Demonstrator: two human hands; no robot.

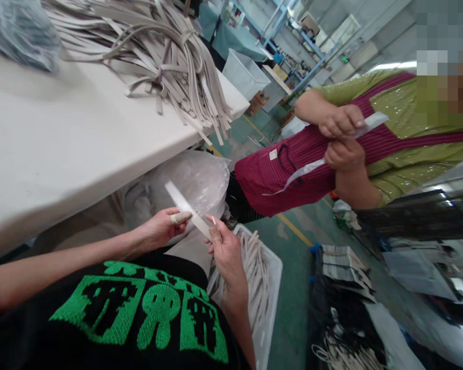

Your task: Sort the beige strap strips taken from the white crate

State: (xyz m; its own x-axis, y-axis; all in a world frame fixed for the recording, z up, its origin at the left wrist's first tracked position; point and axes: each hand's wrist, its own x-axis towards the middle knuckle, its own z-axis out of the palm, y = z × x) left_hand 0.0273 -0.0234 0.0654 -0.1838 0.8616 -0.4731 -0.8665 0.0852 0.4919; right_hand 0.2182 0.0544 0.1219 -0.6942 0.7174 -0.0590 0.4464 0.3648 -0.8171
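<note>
A flat, pale strip (180, 199) is held between my two hands, slanting from upper left to lower right. My left hand (168, 224) pinches it near the middle; a finger or thumb there wears a light wrapping. Closed on the strip's lower end is my right hand (227, 246), thumb on top. Below and beside the right hand stands a white plastic bin (277, 272) with many pale strips (254, 262) in it. A large clear plastic bag (200, 180) sits just beyond my hands.
On the white table (61, 133) at left lie a heap of long beige strips (158, 46) and a plastic-wrapped bundle (21, 31). A co-worker in a maroon apron (285, 169) stands opposite, holding a whitish strip (372, 123). Stacked goods (347, 267) and dark bags are at right.
</note>
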